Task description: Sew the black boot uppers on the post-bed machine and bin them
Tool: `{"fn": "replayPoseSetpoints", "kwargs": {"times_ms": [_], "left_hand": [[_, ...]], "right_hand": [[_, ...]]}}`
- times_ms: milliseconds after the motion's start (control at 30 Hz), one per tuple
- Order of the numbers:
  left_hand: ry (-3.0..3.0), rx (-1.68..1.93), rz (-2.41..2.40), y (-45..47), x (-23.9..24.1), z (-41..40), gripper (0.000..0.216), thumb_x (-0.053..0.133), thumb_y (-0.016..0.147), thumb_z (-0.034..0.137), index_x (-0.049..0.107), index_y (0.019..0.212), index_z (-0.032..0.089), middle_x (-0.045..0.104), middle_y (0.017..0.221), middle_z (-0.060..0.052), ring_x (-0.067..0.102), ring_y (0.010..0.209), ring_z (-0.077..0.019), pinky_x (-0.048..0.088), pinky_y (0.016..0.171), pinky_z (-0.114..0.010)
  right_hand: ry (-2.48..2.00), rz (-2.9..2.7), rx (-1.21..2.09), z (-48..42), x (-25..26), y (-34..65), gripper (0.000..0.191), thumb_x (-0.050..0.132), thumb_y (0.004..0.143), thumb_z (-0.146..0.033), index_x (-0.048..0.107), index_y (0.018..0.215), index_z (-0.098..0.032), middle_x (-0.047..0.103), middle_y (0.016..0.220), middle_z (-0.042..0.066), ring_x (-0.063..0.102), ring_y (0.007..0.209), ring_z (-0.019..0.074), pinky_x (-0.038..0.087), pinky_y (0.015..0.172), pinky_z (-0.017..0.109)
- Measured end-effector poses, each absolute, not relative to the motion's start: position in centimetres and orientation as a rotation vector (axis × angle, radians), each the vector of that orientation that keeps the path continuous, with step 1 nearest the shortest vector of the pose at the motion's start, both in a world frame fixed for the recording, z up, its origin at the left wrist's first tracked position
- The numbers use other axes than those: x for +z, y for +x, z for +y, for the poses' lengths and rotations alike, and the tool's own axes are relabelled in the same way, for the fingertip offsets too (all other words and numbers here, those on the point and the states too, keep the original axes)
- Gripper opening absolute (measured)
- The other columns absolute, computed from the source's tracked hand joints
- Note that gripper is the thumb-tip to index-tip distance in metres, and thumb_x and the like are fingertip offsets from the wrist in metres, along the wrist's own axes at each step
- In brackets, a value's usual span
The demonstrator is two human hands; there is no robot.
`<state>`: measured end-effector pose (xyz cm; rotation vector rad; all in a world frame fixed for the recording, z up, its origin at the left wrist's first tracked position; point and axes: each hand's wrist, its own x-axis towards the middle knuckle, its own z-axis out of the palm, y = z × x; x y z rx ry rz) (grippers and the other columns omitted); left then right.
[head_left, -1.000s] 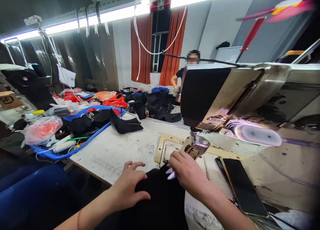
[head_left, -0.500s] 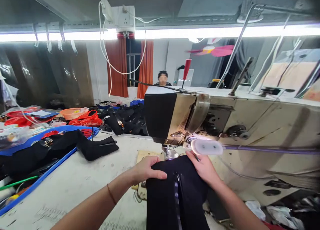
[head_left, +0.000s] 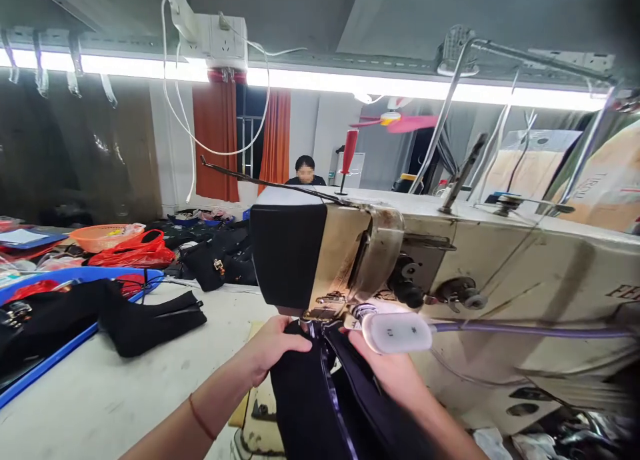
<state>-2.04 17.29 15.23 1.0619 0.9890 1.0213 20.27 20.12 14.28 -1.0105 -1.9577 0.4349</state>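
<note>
A black fabric piece with a pale zipper strip down its middle lies under the head of a beige sewing machine. My left hand grips the fabric's left top edge, fingers curled over it just below the needle area. On the right side my right hand holds the fabric from beneath, partly hidden behind the machine's white lamp. The needle itself is hidden by the machine head and the fabric.
A white worktable stretches left, with black fabric pieces spilling from a blue tray. Red bags and an orange basket sit further back. A person sits behind the machine. Cables hang overhead.
The view has tilted up and shifted. Both hands have carried the black fabric up and in, close under the machine head; the fabric is now bunched and raised between them.
</note>
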Motion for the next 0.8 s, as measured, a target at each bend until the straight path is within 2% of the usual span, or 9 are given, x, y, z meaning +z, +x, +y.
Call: {"fn": "replayPoseSetpoints", "kwargs": {"times_ms": [100, 167, 300, 467, 533, 633, 700, 800], "left_hand": [[1.029, 1.094, 0.972, -1.5, 15.2, 17.2, 0.034, 0.07, 0.057, 0.014, 0.07, 0.091, 0.015, 0.074, 0.085, -0.005, 0.068, 0.082, -0.0228, 0.049, 0.082, -0.035], [1.006, 1.11, 0.944, -1.4, 15.2, 17.2, 0.035, 0.07, 0.058, 0.014, 0.07, 0.092, 0.014, 0.074, 0.087, -0.006, 0.068, 0.08, -0.0219, 0.049, 0.081, -0.034], [0.915, 1.121, 0.912, -1.8, 14.9, 16.8, 0.038, 0.073, 0.058, 0.016, 0.068, 0.096, 0.013, 0.074, 0.088, -0.008, 0.068, 0.083, -0.024, 0.05, 0.082, -0.035], [0.873, 1.131, 0.983, -1.9, 14.6, 14.9, 0.036, 0.076, 0.059, 0.018, 0.064, 0.093, 0.015, 0.072, 0.09, -0.007, 0.067, 0.084, -0.0239, 0.052, 0.078, -0.036], [0.88, 1.147, 1.033, -1.6, 14.5, 14.0, 0.038, 0.077, 0.059, 0.02, 0.062, 0.094, 0.016, 0.071, 0.092, -0.006, 0.066, 0.084, -0.0232, 0.052, 0.077, -0.035], [0.918, 1.173, 1.124, -1.1, 14.1, 13.0, 0.041, 0.076, 0.058, 0.022, 0.06, 0.096, 0.017, 0.07, 0.09, -0.005, 0.065, 0.082, -0.0226, 0.051, 0.073, -0.032], [0.959, 1.174, 1.184, -0.8, 13.4, 12.8, 0.04, 0.074, 0.059, 0.022, 0.059, 0.096, 0.017, 0.069, 0.085, -0.004, 0.064, 0.08, -0.0219, 0.05, 0.069, -0.03], [1.062, 1.204, 1.217, -1.0, 11.6, 13.2, 0.035, 0.071, 0.059, 0.022, 0.057, 0.091, 0.017, 0.066, 0.077, -0.002, 0.059, 0.072, -0.0185, 0.045, 0.063, -0.027]], "right_hand": [[-1.025, -2.317, 0.429, 17.5, 15.5, 20.5, 0.04, 0.059, 0.087, -0.047, 0.068, 0.118, -0.025, 0.066, 0.122, 0.012, 0.062, 0.111, 0.0304, 0.05, 0.095, 0.049], [-1.006, -2.452, 0.303, 16.8, 16.1, 20.3, 0.038, 0.057, 0.088, -0.04, 0.066, 0.123, -0.026, 0.063, 0.128, 0.012, 0.06, 0.116, 0.0316, 0.048, 0.098, 0.052], [-0.933, -2.473, 0.127, 17.6, 15.9, 20.2, 0.032, 0.051, 0.091, -0.03, 0.068, 0.118, -0.028, 0.064, 0.127, 0.01, 0.062, 0.113, 0.0289, 0.051, 0.094, 0.05], [-0.814, -2.51, 0.095, 18.3, 15.5, 20.8, 0.03, 0.054, 0.092, -0.028, 0.067, 0.118, -0.032, 0.061, 0.131, 0.008, 0.062, 0.113, 0.0264, 0.053, 0.092, 0.044], [-0.73, -2.497, 0.062, 17.9, 15.6, 20.7, 0.027, 0.052, 0.093, -0.026, 0.069, 0.114, -0.028, 0.065, 0.124, 0.009, 0.065, 0.107, 0.0239, 0.054, 0.088, 0.038], [-0.632, -2.444, -0.055, 17.3, 15.6, 19.9, 0.028, 0.047, 0.095, -0.021, 0.069, 0.112, -0.022, 0.068, 0.1, 0.011, 0.066, 0.087, 0.0183, 0.053, 0.073, 0.028], [-0.594, -2.431, -0.17, 17.0, 15.5, 19.0, 0.029, 0.042, 0.096, -0.018, 0.068, 0.11, -0.02, 0.066, 0.087, 0.008, 0.063, 0.074, 0.0152, 0.048, 0.062, 0.024], [-0.499, -2.426, -0.396, 17.2, 15.2, 17.7, 0.03, 0.036, 0.099, -0.019, 0.066, 0.096, -0.02, 0.061, 0.072, 0.002, 0.055, 0.059, 0.0133, 0.037, 0.051, 0.023]]}}
